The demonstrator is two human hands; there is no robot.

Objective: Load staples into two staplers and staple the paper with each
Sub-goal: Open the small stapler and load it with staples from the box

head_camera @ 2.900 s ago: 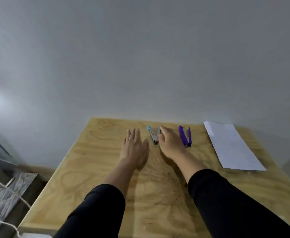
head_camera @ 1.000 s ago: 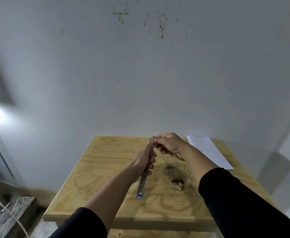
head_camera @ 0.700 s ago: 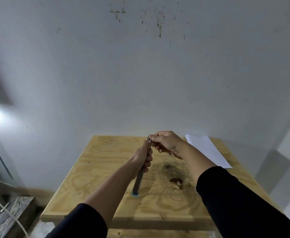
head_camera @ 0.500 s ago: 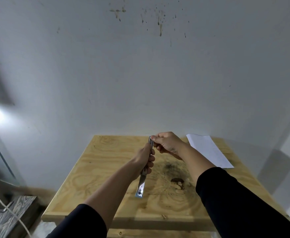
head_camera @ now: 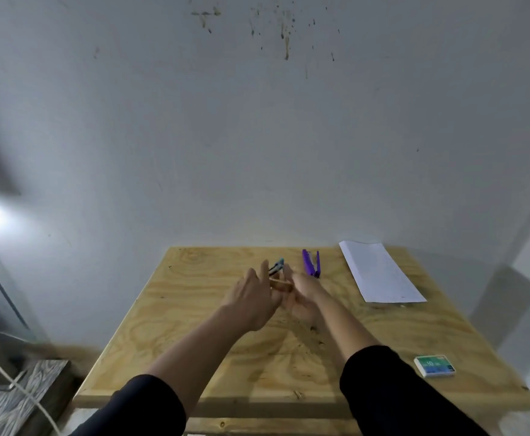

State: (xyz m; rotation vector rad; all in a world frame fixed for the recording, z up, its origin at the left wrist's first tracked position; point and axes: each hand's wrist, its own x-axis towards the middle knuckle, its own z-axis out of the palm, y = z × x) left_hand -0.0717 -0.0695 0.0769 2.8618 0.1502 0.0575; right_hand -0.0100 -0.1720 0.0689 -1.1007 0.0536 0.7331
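Note:
The blue stapler (head_camera: 277,267) shows only its blue tip and dark jaws, poking out beyond my fingertips at the far middle of the wooden table (head_camera: 194,325). My left hand (head_camera: 251,298) is stretched toward it with thumb and fingers extended. My right hand (head_camera: 301,294) is pressed close beside the left, blurred. Whether either hand grips the stapler is hidden by blur and overlap. The purple stapler (head_camera: 311,267) lies just right of my hands. The folded white paper (head_camera: 380,273) lies at the far right.
A small green and white staple box (head_camera: 435,365) sits near the table's front right edge. A grey wall rises right behind the table. On the floor at the left are a patterned board (head_camera: 15,398) and a white cord (head_camera: 21,388).
Earlier my left hand held the blue stapler upright near me while my right hand pinched its top. Both hands have now reached forward, with the stapler low beside the purple one.

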